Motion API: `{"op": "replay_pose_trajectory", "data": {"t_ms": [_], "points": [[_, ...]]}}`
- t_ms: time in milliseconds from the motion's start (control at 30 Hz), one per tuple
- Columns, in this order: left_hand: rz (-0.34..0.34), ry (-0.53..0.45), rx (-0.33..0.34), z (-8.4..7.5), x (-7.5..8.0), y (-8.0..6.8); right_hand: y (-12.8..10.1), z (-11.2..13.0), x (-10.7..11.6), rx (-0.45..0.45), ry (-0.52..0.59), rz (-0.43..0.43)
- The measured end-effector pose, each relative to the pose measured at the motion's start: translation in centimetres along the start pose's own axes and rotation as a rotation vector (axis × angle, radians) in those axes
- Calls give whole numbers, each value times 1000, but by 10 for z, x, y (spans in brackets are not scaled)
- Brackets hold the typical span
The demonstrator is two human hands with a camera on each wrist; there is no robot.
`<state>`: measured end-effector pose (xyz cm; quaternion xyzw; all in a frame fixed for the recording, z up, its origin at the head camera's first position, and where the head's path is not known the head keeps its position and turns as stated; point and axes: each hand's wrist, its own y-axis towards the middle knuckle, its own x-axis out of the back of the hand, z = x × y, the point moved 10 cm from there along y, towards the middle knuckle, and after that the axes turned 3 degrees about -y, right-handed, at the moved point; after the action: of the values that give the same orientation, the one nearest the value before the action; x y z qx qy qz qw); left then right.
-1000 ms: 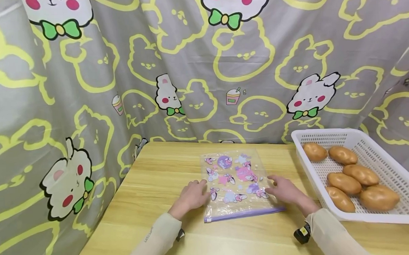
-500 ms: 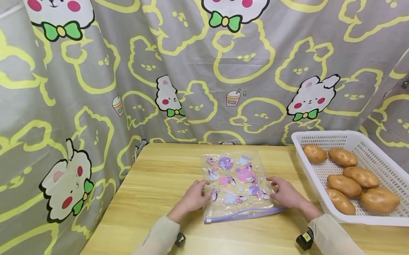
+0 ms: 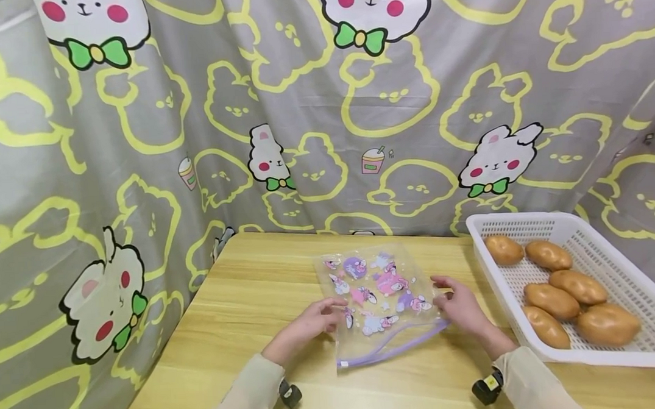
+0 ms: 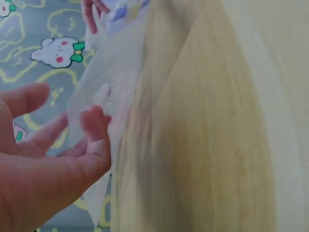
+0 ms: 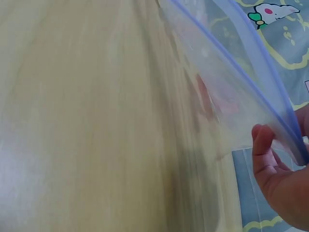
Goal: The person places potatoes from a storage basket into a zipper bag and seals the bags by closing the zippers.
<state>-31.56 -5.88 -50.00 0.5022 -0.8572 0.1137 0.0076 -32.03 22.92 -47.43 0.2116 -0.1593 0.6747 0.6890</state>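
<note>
A clear zip bag (image 3: 372, 294) printed with pink and purple cartoon figures lies in the middle of the wooden table. Its purple zip (image 3: 399, 348) faces the person, with two strips spread apart and a white slider at the left end. My right hand (image 3: 464, 308) pinches the bag's right edge close to the zip; in the right wrist view the fingertips (image 5: 263, 137) are at the raised corner. My left hand (image 3: 313, 320) is at the bag's left edge, and in the left wrist view its thumb stands apart from loosely bent fingers (image 4: 96, 125) that overlap the film.
To the right stands a white plastic basket (image 3: 502, 303) holding several brown potatoes (image 3: 607, 324). A grey curtain (image 3: 312, 95) with cartoon animals hangs behind and to the left of the table (image 3: 243, 293). Each wrist wears a small black camera.
The bag has turned and its zip end has risen, its strips parting. My right fingers have closed on its right edge; my left hand has shifted slightly towards the person.
</note>
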Motion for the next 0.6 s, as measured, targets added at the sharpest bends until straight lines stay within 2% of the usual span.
{"op": "replay_pose_trajectory", "data": {"t_ms": [167, 267, 367, 600], "points": [[116, -35, -33, -7, -20, -7, 2, 6, 4, 10, 39, -41], [138, 0, -52, -10, -27, -10, 5, 8, 7, 7, 61, -64], [107, 32, -65, -13, -28, -10, 8, 11, 10, -5, 73, -84], [-44, 119, -94, -16, -19, -7, 10, 8, 16, -113, 186, -106]]}}
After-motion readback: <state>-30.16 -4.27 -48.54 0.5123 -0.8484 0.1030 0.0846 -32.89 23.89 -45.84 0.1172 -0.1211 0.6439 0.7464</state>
